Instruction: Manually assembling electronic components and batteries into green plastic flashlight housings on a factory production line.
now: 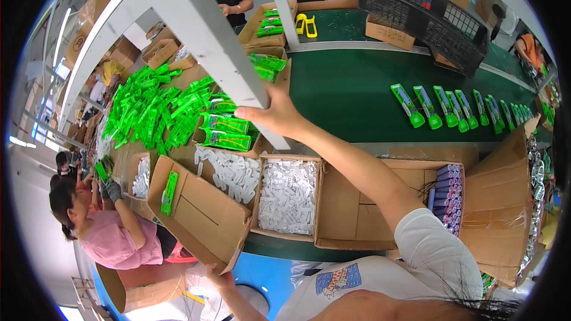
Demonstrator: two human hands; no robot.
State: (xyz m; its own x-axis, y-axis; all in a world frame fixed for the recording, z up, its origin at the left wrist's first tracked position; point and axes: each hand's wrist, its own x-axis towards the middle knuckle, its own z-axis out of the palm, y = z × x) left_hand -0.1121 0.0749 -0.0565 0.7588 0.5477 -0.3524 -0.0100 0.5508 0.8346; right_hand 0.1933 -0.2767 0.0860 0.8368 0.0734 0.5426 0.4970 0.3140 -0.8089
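Note:
My left hand (pixel 221 279) is closed on the near edge of a tilted, shallow cardboard box (pixel 205 226). One green plastic casing (pixel 169 193) lies inside that box, near its far left end. My right arm stretches forward across the bench, and my right hand (pixel 275 114) wraps around a white metal post (pixel 220 41), thumb on its left side; the other fingers are partly hidden. Just left of that hand, green casings with wires (pixel 226 132) sit in a row in a carton. A large heap of green casings (pixel 151 104) spreads beyond them.
Cartons of translucent plastic pieces (pixel 229 172), small clear parts (pixel 288 196) and purple cylindrical cells (pixel 449 199) line the bench. Green assemblies (pixel 443 107) stand along the green conveyor (pixel 339 95). A black crate (pixel 425 21) is beyond. A co-worker in pink (pixel 122 238) sits at left.

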